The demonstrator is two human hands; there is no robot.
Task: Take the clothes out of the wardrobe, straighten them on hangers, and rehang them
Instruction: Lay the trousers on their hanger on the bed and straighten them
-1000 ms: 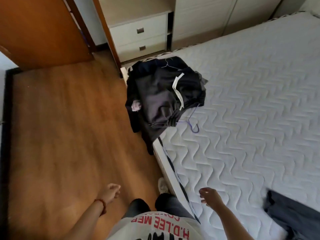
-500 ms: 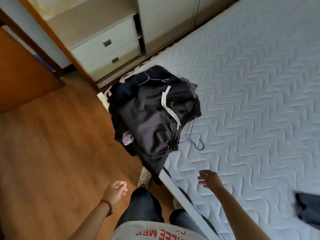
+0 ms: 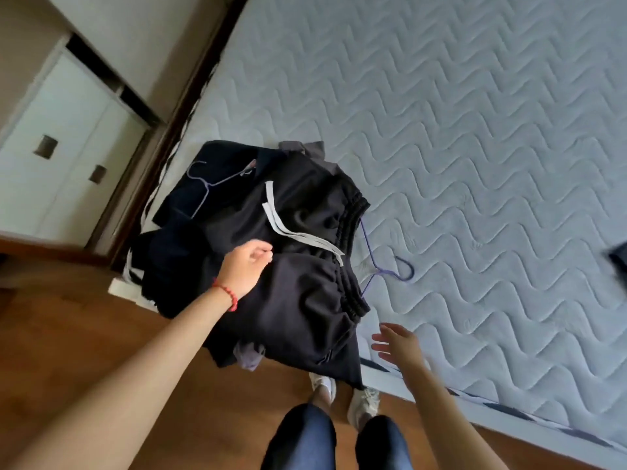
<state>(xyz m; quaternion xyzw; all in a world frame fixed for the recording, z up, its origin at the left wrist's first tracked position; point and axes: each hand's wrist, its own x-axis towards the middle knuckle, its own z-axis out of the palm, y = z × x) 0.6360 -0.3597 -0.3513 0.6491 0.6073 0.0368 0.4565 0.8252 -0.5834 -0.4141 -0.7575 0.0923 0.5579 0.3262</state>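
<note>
A pile of dark clothes (image 3: 298, 300) lies on the corner of the mattress (image 3: 475, 164) and hangs over its edge. On top are black drawstring trousers with a white cord (image 3: 291, 228). A purple wire hanger (image 3: 390, 269) sticks out from under the waistband onto the mattress. Another purple hanger (image 3: 207, 184) lies on the far side of the pile. My left hand (image 3: 244, 269), with a red bracelet, hovers over the trousers with fingers loosely curled, holding nothing. My right hand (image 3: 397, 344) is spread out by the near edge of the pile, apart from it.
A white drawer unit (image 3: 57, 157) stands at the left past the bed's corner. Wooden floor (image 3: 84, 351) runs along the bed's side, where my feet (image 3: 342, 395) stand. A dark garment (image 3: 619, 259) shows at the right edge of the mattress.
I have stepped closer to the pile. My left hand rose from my side to over the trousers. My right hand moved toward the pile's near edge.
</note>
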